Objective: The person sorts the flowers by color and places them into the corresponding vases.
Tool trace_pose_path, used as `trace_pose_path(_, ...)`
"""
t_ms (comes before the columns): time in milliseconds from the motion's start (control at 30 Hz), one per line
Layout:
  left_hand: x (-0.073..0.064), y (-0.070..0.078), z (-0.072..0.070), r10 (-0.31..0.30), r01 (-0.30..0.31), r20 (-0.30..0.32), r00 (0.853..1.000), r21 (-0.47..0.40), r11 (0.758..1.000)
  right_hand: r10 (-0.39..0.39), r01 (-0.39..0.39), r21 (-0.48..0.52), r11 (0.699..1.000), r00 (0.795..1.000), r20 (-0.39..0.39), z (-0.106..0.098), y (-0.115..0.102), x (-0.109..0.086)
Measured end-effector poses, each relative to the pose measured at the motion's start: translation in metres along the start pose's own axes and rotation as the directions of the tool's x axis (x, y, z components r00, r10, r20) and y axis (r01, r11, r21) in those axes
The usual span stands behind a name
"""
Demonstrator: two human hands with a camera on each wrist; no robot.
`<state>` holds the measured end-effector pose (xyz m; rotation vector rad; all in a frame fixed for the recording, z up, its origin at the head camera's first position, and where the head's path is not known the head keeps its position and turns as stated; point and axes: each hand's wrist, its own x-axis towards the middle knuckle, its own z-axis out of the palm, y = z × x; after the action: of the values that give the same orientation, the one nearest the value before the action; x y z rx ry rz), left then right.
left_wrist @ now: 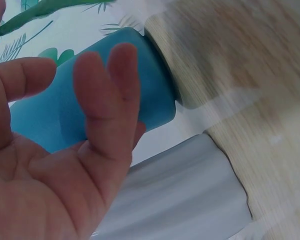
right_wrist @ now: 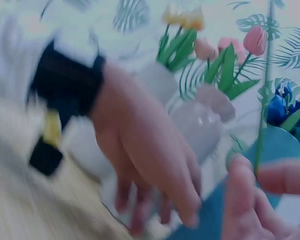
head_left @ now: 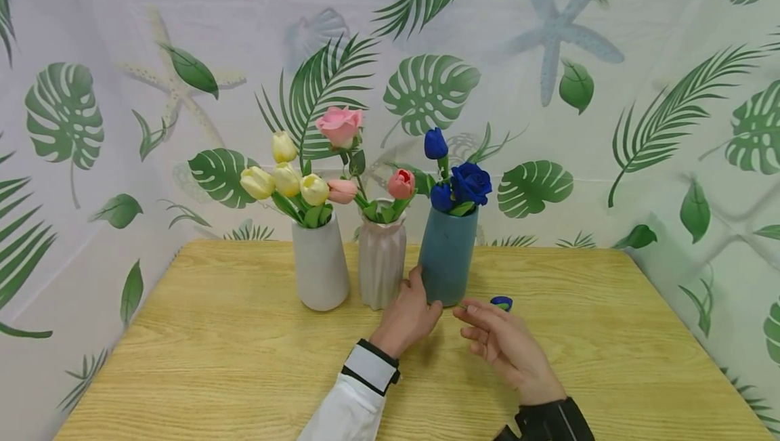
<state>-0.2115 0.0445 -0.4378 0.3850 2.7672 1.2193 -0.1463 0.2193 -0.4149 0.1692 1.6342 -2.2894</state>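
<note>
My right hand (head_left: pixel 508 347) pinches a thin green stem (right_wrist: pixel 263 115) between thumb and forefinger, in front of the teal vase (head_left: pixel 449 251). Just behind that hand shows the head of a blue flower (head_left: pixel 502 302), low over the table and partly hidden by the fingers. My left hand (head_left: pixel 407 322) reaches to the foot of the teal vase, fingertips right at its lower left side. Its fingers look loosely bent in the left wrist view, with nothing between them. Two blue tulips (head_left: pixel 435 144) and a blue rose (head_left: pixel 471 183) stand in the teal vase.
Left of the teal vase stands a ribbed pale vase (head_left: pixel 382 261) with a pink rose (head_left: pixel 340 127) and pink tulips (head_left: pixel 401 184). Beside it, a white vase (head_left: pixel 321 265) holds several yellow tulips (head_left: pixel 286 179). A leaf-printed cloth (head_left: pixel 548 156) hangs behind the wooden table (head_left: pixel 231 332).
</note>
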Motion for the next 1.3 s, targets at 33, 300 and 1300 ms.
trace_pose_path(33, 0.0, 0.0, 0.0, -0.001, 0.001, 0.002, 1.0, -0.003, 1.0, 0.022, -0.021, 0.078, 0.997, 1.0, -0.012, 0.002, 0.001, -0.001)
trace_pose_path(300, 0.001, 0.001, 0.002, -0.004, 0.005, 0.012, 1.0, -0.008, 1.0, 0.169, -0.109, 0.508, 0.855, 0.983, -0.074, 0.018, 0.01, -0.003)
trace_pose_path(1300, 0.008, -0.005, 0.002, 0.045, -0.045, -0.005, 0.999, 0.001, 0.999, -0.834, 0.844, -0.112, 0.524, 0.483, -0.267, -0.04, 0.058, 0.041)
